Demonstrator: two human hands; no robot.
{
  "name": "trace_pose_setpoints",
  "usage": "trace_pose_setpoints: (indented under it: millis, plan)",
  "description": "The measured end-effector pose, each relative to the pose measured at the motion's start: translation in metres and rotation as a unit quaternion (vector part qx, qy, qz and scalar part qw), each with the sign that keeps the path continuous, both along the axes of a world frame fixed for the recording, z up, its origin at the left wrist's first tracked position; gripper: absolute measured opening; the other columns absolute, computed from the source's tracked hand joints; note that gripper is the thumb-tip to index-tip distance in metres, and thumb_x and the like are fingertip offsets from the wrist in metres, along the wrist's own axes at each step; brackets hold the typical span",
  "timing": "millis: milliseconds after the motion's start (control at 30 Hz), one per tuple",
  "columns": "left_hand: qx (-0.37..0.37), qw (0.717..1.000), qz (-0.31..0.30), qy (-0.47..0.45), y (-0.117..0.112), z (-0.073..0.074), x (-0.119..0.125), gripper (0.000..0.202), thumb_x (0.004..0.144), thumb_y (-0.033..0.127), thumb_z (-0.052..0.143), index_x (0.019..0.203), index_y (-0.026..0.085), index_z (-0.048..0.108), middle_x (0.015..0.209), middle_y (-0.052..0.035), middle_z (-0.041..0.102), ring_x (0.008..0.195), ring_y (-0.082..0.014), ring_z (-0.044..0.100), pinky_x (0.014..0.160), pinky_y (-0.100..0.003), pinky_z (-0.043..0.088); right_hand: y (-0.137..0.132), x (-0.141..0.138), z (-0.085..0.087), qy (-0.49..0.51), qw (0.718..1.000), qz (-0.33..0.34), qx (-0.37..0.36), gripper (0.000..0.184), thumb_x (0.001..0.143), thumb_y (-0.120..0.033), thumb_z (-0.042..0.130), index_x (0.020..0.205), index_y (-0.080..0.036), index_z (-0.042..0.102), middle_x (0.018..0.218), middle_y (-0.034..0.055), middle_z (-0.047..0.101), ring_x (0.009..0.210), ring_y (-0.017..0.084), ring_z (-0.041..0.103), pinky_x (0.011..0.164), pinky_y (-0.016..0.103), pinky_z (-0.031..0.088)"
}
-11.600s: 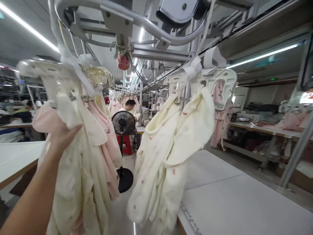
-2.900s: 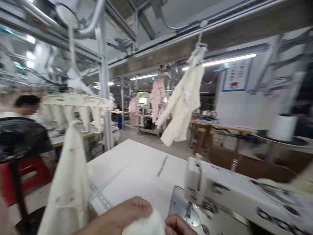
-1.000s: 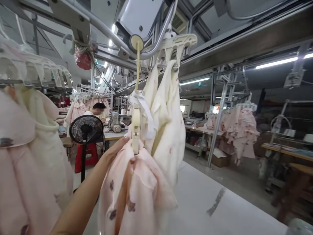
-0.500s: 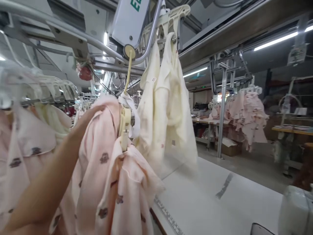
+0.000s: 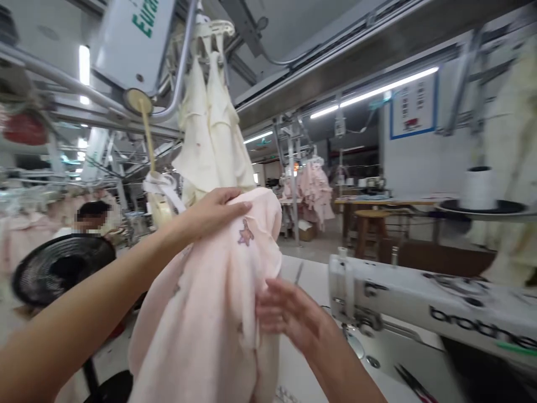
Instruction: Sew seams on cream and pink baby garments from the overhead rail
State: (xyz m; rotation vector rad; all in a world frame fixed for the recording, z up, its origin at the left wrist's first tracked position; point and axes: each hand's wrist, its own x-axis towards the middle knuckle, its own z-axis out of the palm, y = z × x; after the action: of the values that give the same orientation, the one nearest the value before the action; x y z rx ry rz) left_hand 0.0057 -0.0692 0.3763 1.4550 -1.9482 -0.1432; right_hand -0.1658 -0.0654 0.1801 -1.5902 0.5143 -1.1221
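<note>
My left hand (image 5: pixel 220 207) grips the top of a pale pink garment (image 5: pixel 210 313) that carries small bear-like and star-like prints. The cloth drapes down from it in long folds. At the garment's right side is my right hand (image 5: pixel 293 313), fingers stretched out and a little blurred, against or close to the fabric. Behind them, cream garments (image 5: pixel 213 123) hang from an overhead hanger (image 5: pixel 210 33). A yellow hook rod with a white strap (image 5: pixel 161 184) hangs left of these.
A white sewing machine (image 5: pixel 403 296) stands on the right, with scissors (image 5: pixel 413 383) before it. A black fan (image 5: pixel 62 271) is at left, near a person (image 5: pixel 93 217). A thread cone (image 5: pixel 481 187) sits at far right. Overhead runs a metal rail (image 5: pixel 335 61).
The view has swung right. The pink garment has moved away from the hanging clamp, rightward over the table, in my left hand. My right hand has come into view.
</note>
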Motion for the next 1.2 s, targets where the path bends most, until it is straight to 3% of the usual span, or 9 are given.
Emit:
trace_pose_setpoints:
  millis: [133, 233, 433, 533, 767, 833, 967, 1067, 1200]
  plan:
    - [0.136, 0.984, -0.095, 0.065, -0.025, -0.011, -0.041, 0.032, 0.072, 0.043, 0.060, 0.088, 0.016, 0.056, 0.079, -0.0002, 0.056, 0.070, -0.0136, 0.054, 0.057, -0.023, 0.043, -0.019, 0.003, 0.051, -0.160, 0.982, 0.105, 0.000, 0.071, 0.078, -0.067, 0.054, 0.134, -0.030, 0.032, 0.140, 0.0045, 0.035, 0.127, 0.022, 0.033, 0.104, 0.036, 0.031]
    - [0.276, 0.923, -0.202, 0.174, -0.039, -0.025, -0.058, 0.045, 0.076, 0.056, 0.052, 0.099, 0.018, 0.055, 0.100, -0.0068, 0.059, 0.083, -0.0157, 0.057, 0.064, -0.025, 0.049, -0.028, 0.000, 0.056, -0.189, 0.976, 0.108, -0.009, 0.068, 0.076, -0.062, 0.061, 0.130, -0.026, 0.039, 0.134, 0.0052, 0.042, 0.124, 0.022, 0.037, 0.104, 0.034, 0.031]
    - [0.077, 0.974, -0.191, 0.094, -0.066, -0.038, -0.048, 0.058, 0.072, 0.050, 0.062, 0.120, 0.020, 0.049, 0.136, -0.0117, 0.040, 0.117, -0.0272, 0.045, 0.090, -0.036, 0.045, -0.041, -0.010, 0.037, -0.157, 0.978, -0.020, 0.134, 0.043, 0.060, -0.032, 0.072, 0.096, -0.015, 0.056, 0.082, 0.0046, 0.066, 0.080, 0.026, 0.061, 0.070, 0.033, 0.046]
    - [0.153, 0.958, -0.225, 0.087, -0.077, -0.052, -0.040, 0.083, 0.072, 0.054, 0.060, 0.140, 0.028, 0.019, 0.149, -0.0086, 0.020, 0.128, -0.0279, 0.034, 0.100, -0.038, 0.037, -0.041, -0.015, 0.037, -0.189, 0.972, 0.018, 0.142, 0.039, 0.059, -0.029, 0.070, 0.093, -0.015, 0.057, 0.078, 0.0037, 0.066, 0.074, 0.025, 0.062, 0.066, 0.031, 0.047]
    - [0.216, 0.940, -0.228, 0.132, -0.074, -0.078, -0.028, 0.054, 0.075, 0.050, 0.058, 0.116, 0.016, 0.051, 0.115, -0.0095, 0.060, 0.104, -0.0261, 0.056, 0.086, -0.036, 0.047, -0.041, -0.039, 0.036, -0.115, 0.992, -0.029, 0.051, 0.041, 0.068, -0.036, 0.066, 0.102, -0.017, 0.053, 0.096, 0.0068, 0.064, 0.088, 0.025, 0.059, 0.082, 0.038, 0.046]
    - [0.187, 0.950, -0.197, 0.151, -0.069, -0.076, -0.027, 0.049, 0.076, 0.050, 0.056, 0.113, 0.017, 0.053, 0.108, -0.0071, 0.063, 0.102, -0.0255, 0.057, 0.084, -0.035, 0.047, -0.043, -0.044, 0.038, -0.044, 0.991, -0.123, 0.000, 0.042, 0.072, -0.040, 0.061, 0.104, -0.018, 0.049, 0.102, 0.0076, 0.061, 0.093, 0.025, 0.057, 0.085, 0.040, 0.044]
    - [0.174, 0.953, -0.222, 0.113, -0.058, -0.065, -0.033, 0.043, 0.075, 0.048, 0.057, 0.105, 0.017, 0.056, 0.104, -0.0060, 0.063, 0.098, -0.0249, 0.058, 0.080, -0.033, 0.047, -0.045, -0.049, 0.053, 0.072, 0.926, -0.352, -0.112, 0.047, 0.074, -0.039, 0.056, 0.117, -0.023, 0.043, 0.110, 0.0059, 0.056, 0.097, 0.025, 0.052, 0.083, 0.039, 0.040]
    - [0.157, 0.944, -0.278, 0.083, -0.057, -0.060, -0.039, 0.031, 0.078, 0.041, 0.055, 0.096, 0.017, 0.058, 0.095, -0.0042, 0.062, 0.089, -0.0210, 0.058, 0.074, -0.029, 0.047, -0.046, -0.053, 0.068, 0.083, 0.953, -0.261, -0.129, 0.030, 0.078, -0.042, 0.052, 0.099, -0.021, 0.056, 0.090, 0.0022, 0.059, 0.082, 0.022, 0.053, 0.072, 0.033, 0.040]
    - [-0.014, 0.978, -0.209, 0.012, -0.062, -0.062, -0.043, 0.020, 0.080, 0.034, 0.050, 0.080, 0.016, 0.059, 0.085, -0.0032, 0.058, 0.083, -0.0184, 0.054, 0.072, -0.027, 0.042, -0.050, -0.059, 0.073, 0.008, 0.982, -0.167, -0.083, 0.041, 0.075, -0.057, 0.054, 0.077, -0.016, 0.056, 0.073, 0.0003, 0.054, 0.066, 0.016, 0.046, 0.058, 0.025, 0.035]
